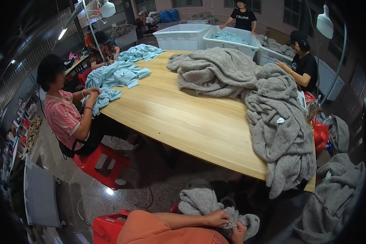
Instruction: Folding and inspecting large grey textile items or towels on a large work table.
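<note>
1. We see our left hand (218, 218) and right hand (238, 232) at the lower edge of the view, below the near edge of the wooden table (183, 118), both on a grey knitted garment (203, 202) bunched in our lap.
2. Our left hand's fingers are pinched together on a fold of that garment; our right hand's fingers are closed on the same fold, the two hands touching each other.
3. The garment in our lap lies off the table, just below its near edge, beside a red plastic stool (108, 227) at our left.
4. On the table's right side a large heap of grey knitwear (272, 122) runs from the far edge to the near right corner and hangs over it.
5. Light blue garments (122, 73) lie piled along the far left edge.
6. A person in a pink striped shirt (63, 118) sits at the left edge on a red stool, hands on a blue piece.
7. White plastic bins (183, 36) stand beyond the far edge.
</note>
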Demonstrator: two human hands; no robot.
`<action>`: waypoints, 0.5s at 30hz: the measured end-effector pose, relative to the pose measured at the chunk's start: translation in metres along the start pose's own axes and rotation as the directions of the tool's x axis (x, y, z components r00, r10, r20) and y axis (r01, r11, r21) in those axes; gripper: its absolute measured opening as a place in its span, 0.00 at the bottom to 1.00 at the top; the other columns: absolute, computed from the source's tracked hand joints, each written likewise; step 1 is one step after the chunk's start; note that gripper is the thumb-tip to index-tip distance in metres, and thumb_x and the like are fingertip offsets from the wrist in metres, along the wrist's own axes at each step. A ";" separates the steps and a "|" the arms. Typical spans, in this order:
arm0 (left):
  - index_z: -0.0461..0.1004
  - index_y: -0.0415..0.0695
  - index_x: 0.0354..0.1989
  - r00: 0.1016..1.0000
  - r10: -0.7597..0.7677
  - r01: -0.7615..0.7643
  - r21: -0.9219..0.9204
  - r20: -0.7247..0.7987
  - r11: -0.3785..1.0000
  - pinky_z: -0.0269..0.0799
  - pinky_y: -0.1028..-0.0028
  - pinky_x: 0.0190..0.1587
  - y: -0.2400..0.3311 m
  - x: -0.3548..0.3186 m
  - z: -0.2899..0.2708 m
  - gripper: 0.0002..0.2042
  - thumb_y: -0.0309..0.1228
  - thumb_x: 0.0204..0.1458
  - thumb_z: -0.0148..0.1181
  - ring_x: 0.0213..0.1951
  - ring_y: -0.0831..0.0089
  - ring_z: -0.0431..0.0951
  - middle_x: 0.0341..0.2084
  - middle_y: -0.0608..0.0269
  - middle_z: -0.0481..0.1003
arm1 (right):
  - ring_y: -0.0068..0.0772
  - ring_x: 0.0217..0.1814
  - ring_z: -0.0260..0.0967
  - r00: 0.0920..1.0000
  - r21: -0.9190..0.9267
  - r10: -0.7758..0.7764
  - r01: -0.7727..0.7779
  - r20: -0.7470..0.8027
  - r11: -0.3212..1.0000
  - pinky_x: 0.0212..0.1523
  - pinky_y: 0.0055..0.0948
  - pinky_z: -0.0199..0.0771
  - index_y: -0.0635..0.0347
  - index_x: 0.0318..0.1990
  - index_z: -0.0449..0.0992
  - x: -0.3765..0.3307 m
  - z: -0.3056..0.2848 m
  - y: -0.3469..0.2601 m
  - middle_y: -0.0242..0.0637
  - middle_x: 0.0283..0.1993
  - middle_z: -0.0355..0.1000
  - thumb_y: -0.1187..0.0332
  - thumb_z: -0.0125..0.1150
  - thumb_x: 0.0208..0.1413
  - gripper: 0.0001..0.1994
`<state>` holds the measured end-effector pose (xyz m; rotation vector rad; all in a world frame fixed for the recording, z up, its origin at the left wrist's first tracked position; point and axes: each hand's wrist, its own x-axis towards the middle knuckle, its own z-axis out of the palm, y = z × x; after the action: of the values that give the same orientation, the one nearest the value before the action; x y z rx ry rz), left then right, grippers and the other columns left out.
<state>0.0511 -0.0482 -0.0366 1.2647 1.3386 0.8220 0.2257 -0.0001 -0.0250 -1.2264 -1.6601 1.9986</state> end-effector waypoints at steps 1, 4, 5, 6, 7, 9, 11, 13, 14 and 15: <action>0.71 0.44 0.25 1.000 0.006 -0.005 0.079 -0.015 0.997 0.63 0.69 0.25 0.000 0.001 0.001 0.06 0.32 0.41 0.53 0.22 0.65 0.71 0.17 0.58 0.70 | 0.22 0.21 0.63 0.991 -0.006 -0.120 0.120 -0.066 0.993 0.22 0.22 0.63 0.65 0.30 0.70 0.004 0.002 0.010 0.35 0.22 0.67 0.73 0.51 0.42 0.07; 0.71 0.43 0.22 0.999 -0.024 0.029 0.231 -0.023 0.973 0.65 0.62 0.28 0.008 -0.003 -0.002 0.07 0.33 0.40 0.52 0.26 0.55 0.71 0.19 0.51 0.70 | 0.16 0.20 0.57 0.951 -0.187 -0.283 0.258 -0.120 0.948 0.20 0.18 0.58 0.67 0.24 0.69 0.004 0.006 0.007 0.31 0.17 0.64 0.77 0.49 0.37 0.05; 0.69 0.41 0.21 0.998 -0.017 0.034 0.298 -0.058 0.954 0.65 0.61 0.28 0.008 -0.005 0.001 0.07 0.33 0.41 0.50 0.27 0.53 0.70 0.20 0.50 0.70 | 0.16 0.19 0.58 0.946 -0.253 -0.317 0.290 -0.070 0.923 0.19 0.19 0.57 0.67 0.24 0.69 0.004 0.005 0.005 0.30 0.17 0.64 0.76 0.49 0.37 0.05; 0.69 0.41 0.21 0.993 -0.053 0.080 0.283 -0.101 0.956 0.64 0.60 0.29 0.012 -0.010 0.002 0.08 0.32 0.42 0.49 0.27 0.51 0.70 0.20 0.48 0.69 | 0.17 0.18 0.58 0.939 -0.233 -0.340 0.319 -0.058 0.919 0.18 0.21 0.58 0.67 0.25 0.70 0.002 0.009 -0.008 0.31 0.17 0.64 0.75 0.48 0.38 0.06; 0.68 0.40 0.21 0.988 -0.015 0.051 0.230 -0.157 0.972 0.64 0.60 0.29 0.015 -0.009 -0.003 0.08 0.32 0.42 0.49 0.27 0.50 0.70 0.20 0.48 0.69 | 0.17 0.18 0.58 0.957 -0.232 -0.275 0.248 -0.089 0.941 0.18 0.21 0.58 0.66 0.26 0.70 0.006 0.010 -0.005 0.31 0.17 0.64 0.74 0.48 0.39 0.06; 0.68 0.40 0.23 0.989 -0.074 0.100 0.211 -0.128 0.972 0.64 0.61 0.28 0.017 -0.009 -0.006 0.07 0.31 0.43 0.49 0.26 0.50 0.69 0.20 0.47 0.69 | 0.14 0.18 0.58 0.968 -0.173 -0.244 0.232 -0.051 0.957 0.17 0.17 0.57 0.65 0.28 0.71 0.007 0.010 -0.007 0.27 0.17 0.64 0.74 0.48 0.42 0.06; 0.67 0.39 0.23 0.985 0.010 0.021 0.174 -0.174 0.984 0.64 0.61 0.27 0.013 -0.009 -0.004 0.06 0.29 0.42 0.50 0.25 0.51 0.70 0.19 0.47 0.69 | 0.13 0.18 0.58 0.993 -0.036 -0.121 0.121 0.004 0.992 0.17 0.15 0.56 0.64 0.30 0.70 0.007 0.009 -0.013 0.25 0.18 0.63 0.75 0.47 0.44 0.06; 0.68 0.39 0.23 0.985 -0.058 0.080 0.135 -0.160 0.988 0.64 0.63 0.26 0.015 -0.009 -0.006 0.06 0.28 0.41 0.50 0.25 0.52 0.70 0.19 0.49 0.69 | 0.12 0.18 0.58 0.999 0.015 -0.054 0.054 -0.005 0.998 0.17 0.14 0.56 0.63 0.31 0.70 0.006 0.009 -0.016 0.24 0.18 0.63 0.76 0.47 0.44 0.07; 0.68 0.39 0.23 0.990 -0.063 0.078 0.123 -0.125 0.989 0.64 0.63 0.26 0.015 -0.008 -0.004 0.06 0.28 0.41 0.50 0.25 0.52 0.70 0.19 0.49 0.69 | 0.12 0.18 0.58 0.997 0.049 -0.074 0.075 -0.013 0.996 0.17 0.14 0.56 0.63 0.31 0.70 0.006 0.008 -0.016 0.25 0.19 0.64 0.76 0.47 0.44 0.07; 0.68 0.39 0.23 0.990 -0.074 0.083 0.071 -0.118 0.994 0.64 0.64 0.26 0.015 -0.006 -0.005 0.05 0.28 0.41 0.51 0.24 0.54 0.70 0.19 0.50 0.69 | 0.12 0.18 0.58 0.994 0.081 -0.104 0.105 -0.016 0.991 0.17 0.14 0.56 0.64 0.30 0.70 0.007 0.009 -0.017 0.25 0.19 0.64 0.77 0.47 0.44 0.06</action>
<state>0.0487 -0.0499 -0.0201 1.2302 1.5151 0.8056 0.2101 0.0032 -0.0129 -1.0981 -1.5862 1.9720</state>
